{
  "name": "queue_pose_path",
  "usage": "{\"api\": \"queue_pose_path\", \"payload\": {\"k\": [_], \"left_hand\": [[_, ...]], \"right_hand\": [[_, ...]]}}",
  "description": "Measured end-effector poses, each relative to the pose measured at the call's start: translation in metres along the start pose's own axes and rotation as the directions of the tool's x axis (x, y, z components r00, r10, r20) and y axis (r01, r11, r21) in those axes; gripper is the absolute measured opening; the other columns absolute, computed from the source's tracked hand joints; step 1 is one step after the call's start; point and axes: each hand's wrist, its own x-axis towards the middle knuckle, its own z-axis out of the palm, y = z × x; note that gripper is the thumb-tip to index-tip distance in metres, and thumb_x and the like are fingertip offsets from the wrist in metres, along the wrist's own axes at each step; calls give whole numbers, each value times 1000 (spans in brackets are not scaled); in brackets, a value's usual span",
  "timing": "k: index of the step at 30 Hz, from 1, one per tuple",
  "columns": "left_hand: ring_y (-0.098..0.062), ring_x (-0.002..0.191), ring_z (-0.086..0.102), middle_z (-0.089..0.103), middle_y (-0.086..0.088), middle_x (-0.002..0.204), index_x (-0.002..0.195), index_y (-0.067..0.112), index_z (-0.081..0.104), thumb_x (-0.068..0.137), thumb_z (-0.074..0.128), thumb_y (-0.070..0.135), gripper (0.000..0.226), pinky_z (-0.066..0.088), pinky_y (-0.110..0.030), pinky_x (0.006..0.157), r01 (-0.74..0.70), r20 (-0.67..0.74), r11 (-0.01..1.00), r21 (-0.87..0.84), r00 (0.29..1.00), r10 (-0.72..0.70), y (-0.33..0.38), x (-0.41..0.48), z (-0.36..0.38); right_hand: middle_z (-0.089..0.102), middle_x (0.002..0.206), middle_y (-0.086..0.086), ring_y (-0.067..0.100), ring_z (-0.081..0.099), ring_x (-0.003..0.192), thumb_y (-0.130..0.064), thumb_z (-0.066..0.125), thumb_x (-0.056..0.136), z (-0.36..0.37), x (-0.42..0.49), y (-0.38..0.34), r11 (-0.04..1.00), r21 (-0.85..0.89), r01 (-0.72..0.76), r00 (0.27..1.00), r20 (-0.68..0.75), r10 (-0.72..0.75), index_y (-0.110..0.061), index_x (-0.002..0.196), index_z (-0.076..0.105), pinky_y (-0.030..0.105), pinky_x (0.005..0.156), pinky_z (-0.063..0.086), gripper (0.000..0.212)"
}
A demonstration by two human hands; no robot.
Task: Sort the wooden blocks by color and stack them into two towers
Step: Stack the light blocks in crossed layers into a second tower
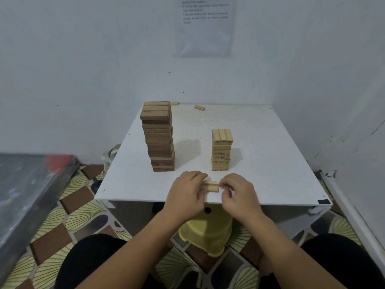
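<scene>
A tall tower of dark brown blocks (159,138) stands left of centre on the white table (270,163). To its right rises a shorter tower of light blocks (221,150). Near the table's front edge lie a few light blocks side by side (212,186). My left hand (186,192) grips their left end with curled fingers. My right hand (237,192) pinches their right end. Two loose light blocks lie at the back, one (199,107) right of the dark tower and one (174,103) partly behind it.
A yellow plastic stool (205,232) stands under the table in front of my knees. A grey and red box (27,184) sits at the left. White walls close in behind and to the right. The floor is patterned.
</scene>
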Motion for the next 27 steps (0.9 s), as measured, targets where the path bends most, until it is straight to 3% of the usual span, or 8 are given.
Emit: {"api": "queue_pose_path", "payload": {"k": [8,11,14,16,19,21,24,27], "left_hand": [[-21,99,58,70,0,111,123,16,70,97,61,31,31,52,-43,85,-68,31,996,60,997,66,-13,8,1],[-24,103,58,69,-3,119,133,13,66,101,57,30,37,51,-45,88,-123,37,989,77,992,120,-18,3,3],[-28,108,58,67,-7,124,139,8,60,99,60,28,45,49,-47,94,-123,12,991,43,992,123,-18,-4,1],[-29,110,57,66,-9,125,141,6,56,97,62,28,50,47,-47,97,-108,5,994,11,994,108,-13,-4,-3],[-30,114,55,63,-12,127,135,5,61,91,66,27,50,46,-47,98,-81,-44,996,-44,996,79,-3,0,-5],[-33,112,56,62,-16,124,127,2,66,88,69,23,43,46,-46,95,-79,-147,996,-45,987,71,9,0,-11],[-30,83,57,64,-14,91,94,-1,72,89,68,13,15,42,-41,73,-192,-215,969,-153,964,157,22,-22,-6],[-24,72,59,62,-3,78,85,7,69,96,58,22,22,47,-37,63,-63,157,943,-327,980,120,6,-79,33]], "right_hand": [[66,89,-5,9,57,81,-1,66,81,-4,1,0,998,29,-53,999,-4,54,-13,91,72,24,75,47,17],[59,73,-1,15,52,69,-7,59,78,-8,-15,-21,987,-6,158,982,-98,-158,-9,74,64,25,63,42,7],[52,61,-2,13,45,59,-9,57,73,8,-59,-36,949,79,304,948,71,-309,-11,61,56,22,57,36,12],[50,57,-6,12,46,54,-18,55,75,33,-87,-24,978,109,176,907,367,-204,-19,56,52,27,52,40,19],[60,64,-3,16,57,62,-27,52,79,80,-114,23,987,-112,-117,711,684,162,-18,61,58,30,54,46,21],[69,80,2,17,62,75,-26,59,81,109,-126,55,936,-266,-230,571,742,351,-14,76,71,28,64,48,17],[73,103,3,20,67,96,-28,60,87,158,-148,92,882,-300,-364,486,747,454,-15,101,75,28,85,53,24],[66,107,-12,4,59,97,-26,62,95,202,-170,121,831,-195,-520,500,720,482,-20,113,69,28,90,53,20]]}}
